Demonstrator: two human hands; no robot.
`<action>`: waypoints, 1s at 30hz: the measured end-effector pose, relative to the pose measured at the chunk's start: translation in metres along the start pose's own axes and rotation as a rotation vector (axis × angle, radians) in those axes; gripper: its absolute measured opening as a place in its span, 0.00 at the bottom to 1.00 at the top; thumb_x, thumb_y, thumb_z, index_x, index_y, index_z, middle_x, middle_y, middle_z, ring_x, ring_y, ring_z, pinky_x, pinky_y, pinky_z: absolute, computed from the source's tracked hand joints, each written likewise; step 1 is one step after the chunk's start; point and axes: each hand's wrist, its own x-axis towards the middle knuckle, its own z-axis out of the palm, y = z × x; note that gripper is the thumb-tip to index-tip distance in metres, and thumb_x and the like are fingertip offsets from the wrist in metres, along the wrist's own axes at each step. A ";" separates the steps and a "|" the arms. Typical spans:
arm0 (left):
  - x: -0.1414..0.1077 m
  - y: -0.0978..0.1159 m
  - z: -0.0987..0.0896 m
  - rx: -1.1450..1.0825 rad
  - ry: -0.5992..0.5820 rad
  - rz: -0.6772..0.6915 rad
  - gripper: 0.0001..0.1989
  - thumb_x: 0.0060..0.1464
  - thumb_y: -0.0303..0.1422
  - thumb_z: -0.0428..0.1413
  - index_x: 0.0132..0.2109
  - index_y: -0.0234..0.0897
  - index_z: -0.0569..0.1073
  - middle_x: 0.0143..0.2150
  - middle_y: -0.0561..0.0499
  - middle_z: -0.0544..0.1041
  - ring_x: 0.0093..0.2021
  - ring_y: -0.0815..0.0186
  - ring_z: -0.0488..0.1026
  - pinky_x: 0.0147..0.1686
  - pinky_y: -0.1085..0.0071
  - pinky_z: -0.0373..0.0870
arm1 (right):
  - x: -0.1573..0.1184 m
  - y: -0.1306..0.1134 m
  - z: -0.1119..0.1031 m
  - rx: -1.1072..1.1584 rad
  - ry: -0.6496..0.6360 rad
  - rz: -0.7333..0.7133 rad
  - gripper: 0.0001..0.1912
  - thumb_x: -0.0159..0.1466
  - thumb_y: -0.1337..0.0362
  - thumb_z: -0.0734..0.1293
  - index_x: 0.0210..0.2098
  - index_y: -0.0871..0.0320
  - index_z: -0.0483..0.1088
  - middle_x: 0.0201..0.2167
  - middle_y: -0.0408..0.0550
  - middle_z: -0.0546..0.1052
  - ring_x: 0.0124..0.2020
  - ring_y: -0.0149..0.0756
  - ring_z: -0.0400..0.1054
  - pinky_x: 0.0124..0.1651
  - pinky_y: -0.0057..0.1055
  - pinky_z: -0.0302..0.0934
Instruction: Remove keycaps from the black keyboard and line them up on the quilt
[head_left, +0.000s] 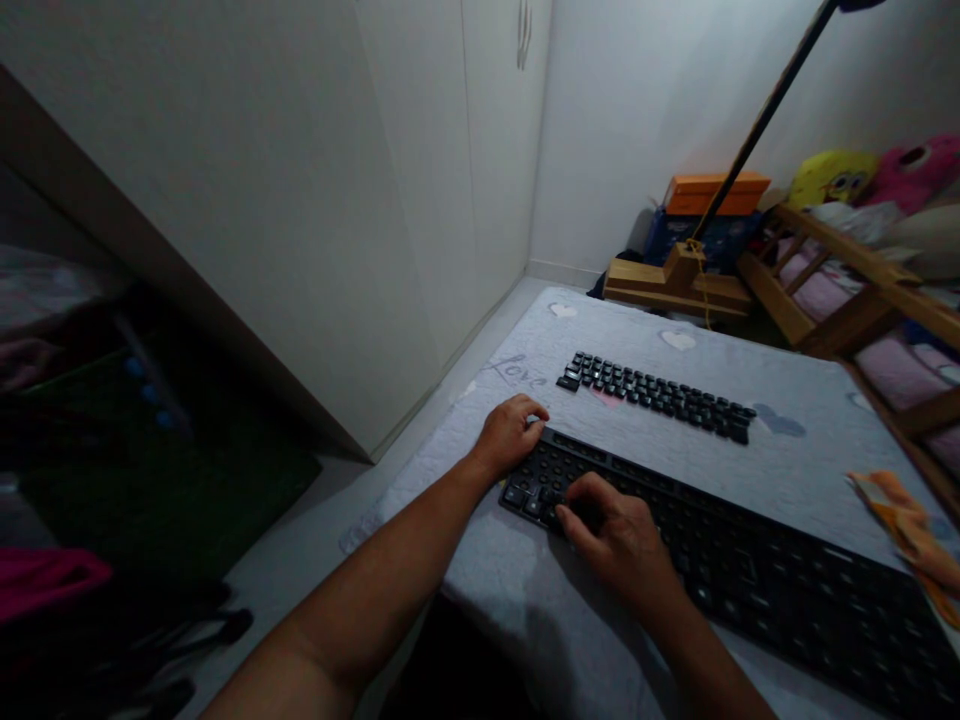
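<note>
A black keyboard (pixel 720 540) lies at an angle on the cloth-covered table, with most of its upper left key places bare of caps. My left hand (pixel 511 432) grips its far left corner, fingers curled over the edge. At the lower left of the keyboard, my right hand (pixel 615 535) pinches a keycap between thumb and forefinger; the cap is partly hidden by the fingertips. A few keycaps (pixel 525 500) sit in the bottom left corner near that pinch. Beyond the keyboard, loose black keycaps (pixel 660 392) are laid out in rows on the cloth.
An orange cloth (pixel 907 530) lies at the table's right side. White wardrobe doors (pixel 420 180) rise at the left. Past the far table edge stand a wooden base with a pole (pixel 679 275), an orange box (pixel 716 193) and a wooden-railed bed (pixel 862 260) with plush toys.
</note>
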 end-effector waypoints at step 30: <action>-0.001 0.001 0.000 0.052 -0.004 -0.008 0.07 0.52 0.25 0.55 0.37 0.36 0.77 0.36 0.50 0.79 0.39 0.66 0.74 0.45 0.69 0.70 | 0.003 -0.001 0.003 -0.064 0.056 -0.008 0.06 0.58 0.63 0.63 0.25 0.56 0.66 0.22 0.42 0.73 0.27 0.35 0.67 0.31 0.29 0.56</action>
